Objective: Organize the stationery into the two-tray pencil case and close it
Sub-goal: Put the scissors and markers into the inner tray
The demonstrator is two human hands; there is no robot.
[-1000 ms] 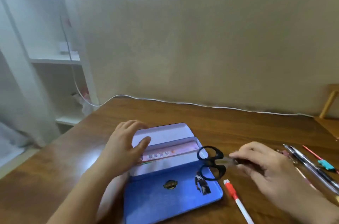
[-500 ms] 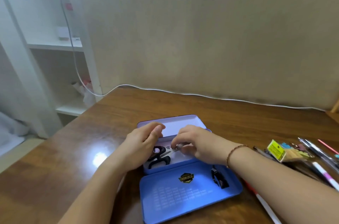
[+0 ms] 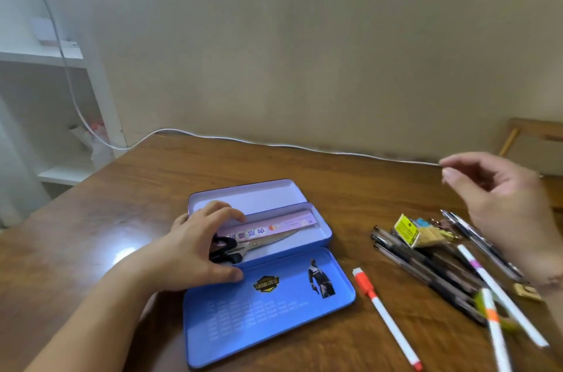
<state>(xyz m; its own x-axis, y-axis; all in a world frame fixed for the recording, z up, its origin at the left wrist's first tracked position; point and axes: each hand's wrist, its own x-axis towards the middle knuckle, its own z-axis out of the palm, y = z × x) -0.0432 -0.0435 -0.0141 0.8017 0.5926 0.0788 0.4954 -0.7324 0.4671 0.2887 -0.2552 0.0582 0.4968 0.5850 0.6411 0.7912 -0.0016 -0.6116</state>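
The blue tin pencil case (image 3: 268, 320) lies open on the wooden table, its lid flat toward me. In its middle tray (image 3: 323, 238) lie black-handled scissors (image 3: 268, 242) and a pink ruler (image 3: 274, 227). A pale upper tray (image 3: 249, 195) behind it holds nothing I can see. My left hand (image 3: 195, 249) grips the tray's left end, fingers over the far wall, thumb at the near edge, partly covering the scissor handles. My right hand (image 3: 505, 204) hovers in the air to the right, above the loose pens, fingers loosely curled and holding nothing.
A white pen with a red cap (image 3: 387, 317) lies just right of the lid. Further right is a pile of dark pens (image 3: 426, 268), a yellow packet (image 3: 408, 230) and pale markers (image 3: 493, 320). A white cable (image 3: 274, 144) runs along the wall; a white shelf (image 3: 45, 67) stands left.
My right hand carried the scissors into the middle tray, let go of them, and has swung away to the right. My left hand stayed on the case's left end.
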